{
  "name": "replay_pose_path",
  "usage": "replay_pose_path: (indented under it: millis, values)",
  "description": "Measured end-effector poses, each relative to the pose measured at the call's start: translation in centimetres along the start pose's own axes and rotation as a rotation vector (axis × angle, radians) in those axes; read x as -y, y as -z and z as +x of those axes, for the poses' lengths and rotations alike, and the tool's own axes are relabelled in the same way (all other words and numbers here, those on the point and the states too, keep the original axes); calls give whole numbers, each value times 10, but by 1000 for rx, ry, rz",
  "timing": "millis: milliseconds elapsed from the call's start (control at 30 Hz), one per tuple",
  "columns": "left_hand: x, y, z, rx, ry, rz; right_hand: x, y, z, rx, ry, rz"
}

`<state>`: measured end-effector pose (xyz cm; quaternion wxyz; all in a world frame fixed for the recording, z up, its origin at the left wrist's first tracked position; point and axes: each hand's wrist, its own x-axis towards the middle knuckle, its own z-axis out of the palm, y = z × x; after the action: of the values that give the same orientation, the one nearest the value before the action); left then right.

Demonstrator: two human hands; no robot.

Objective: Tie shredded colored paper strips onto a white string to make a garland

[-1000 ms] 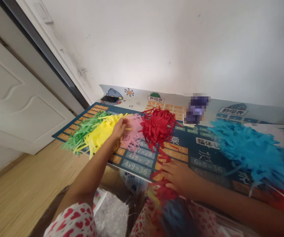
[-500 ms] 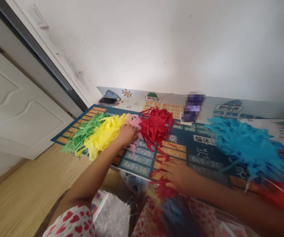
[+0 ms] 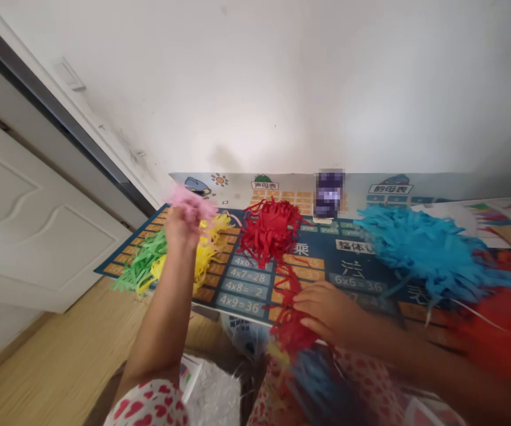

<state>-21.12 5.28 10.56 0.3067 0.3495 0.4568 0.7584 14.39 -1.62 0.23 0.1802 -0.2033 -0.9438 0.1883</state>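
My left hand (image 3: 182,229) is closed on a pink fringed paper bunch (image 3: 192,206), raised above the green fringe (image 3: 144,260) and the yellow fringe (image 3: 206,251). A red fringed bunch (image 3: 273,228) lies in the middle of the printed mat (image 3: 241,290). My right hand (image 3: 321,310) rests at the mat's front edge on red strips (image 3: 288,322) that trail down from that bunch; its fingers are closed over them. Below it hangs a blurred blue fringe (image 3: 317,376). A large light blue fringed bunch (image 3: 433,254) lies on the right.
A pixelated upright device (image 3: 328,194) stands at the mat's back, against the wall. At the far right is a blurred red heap (image 3: 504,325) with white string. Clear plastic packaging (image 3: 215,390) sits below the front edge. A white door (image 3: 37,219) is at the left.
My left hand has lifted the pink bunch off the mat and carried it leftward, over the green and yellow fringes. My right hand stays at the red strips. The view has shifted slightly.
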Motion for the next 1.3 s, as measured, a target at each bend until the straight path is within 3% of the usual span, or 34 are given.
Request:
replay_pose_path:
  millis: [67,133,200,267,367,500,633,700,767,833,867,933,1000,1100,1200,1300]
  values:
    - [2,-19,-31,148,30,20,-3,8,1,-147,-58,6]
    - [9,-36,-64,572,212,208,-6,24,3,-430,-168,-3]
    - [15,-50,-88,854,286,363,-8,48,5,-671,-200,-27]
    - [19,-63,-101,986,269,396,-8,74,7,-686,-94,-45]
    - [21,-82,-105,1063,293,325,-9,106,12,-497,67,-33]
    - [27,-96,-102,1092,409,220,-19,117,12,-292,7,98]
    - [33,-99,-99,1070,447,166,-32,109,5,-261,-212,234]
    - [35,-98,-98,1042,469,134,-36,106,0,-364,-379,249]
    - [36,-98,-98,991,488,82,-35,104,-3,-600,-526,148]
    - [38,-98,-102,931,509,24,-31,102,-5,-814,-560,42]
    - [40,-99,-105,908,522,1,-27,100,-5,-847,-529,38]
    - [44,-99,-113,878,574,-38,-17,95,-3,-758,-427,190]
    - [48,-99,-120,869,649,-67,-9,88,0,-537,-364,492]
    - [51,-97,-121,868,674,-59,-6,87,3,-255,-432,823]
    - [44,-93,-107,797,491,33,-13,103,1,-262,-513,619]
    - [30,-95,-99,618,138,196,-19,126,2,-173,-434,262]
